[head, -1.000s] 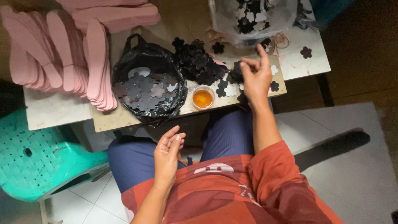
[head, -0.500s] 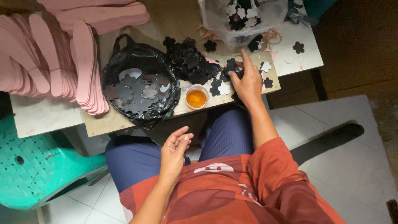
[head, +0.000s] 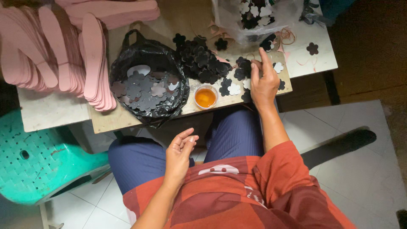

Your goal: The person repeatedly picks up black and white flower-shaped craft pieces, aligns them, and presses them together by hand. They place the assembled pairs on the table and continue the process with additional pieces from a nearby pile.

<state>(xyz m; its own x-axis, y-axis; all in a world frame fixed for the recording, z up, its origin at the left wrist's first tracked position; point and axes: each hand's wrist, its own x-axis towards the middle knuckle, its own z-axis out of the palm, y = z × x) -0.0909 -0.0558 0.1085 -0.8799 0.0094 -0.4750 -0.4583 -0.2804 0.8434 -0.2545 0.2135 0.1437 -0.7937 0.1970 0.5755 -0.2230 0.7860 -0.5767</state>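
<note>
Right hand on wooden board, fingers spread flat over loose black flower-shaped foam cutouts, gripping nothing. Left hand idle over lap, fingers loosely apart, empty. Risk: wrist sweep could knock small round cup of orange glue just beside, spilling it on cutouts.

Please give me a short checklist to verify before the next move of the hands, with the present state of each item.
1. Right hand is on the loose black flower cut-outs at the board's edge: ok.
2. Right hand has actually pinched one piece: cannot tell, the fingertips hide it.
3. Left hand is free, palm up over the lap, holding nothing: ok.
4. Small cup of orange liquid stands upright and apart from the right hand: ok.
5. Black bag-lined bowl is open, with flower pieces inside: ok.
6. Pink sole shapes lie stacked to the left, clear of both hands: ok.
</note>
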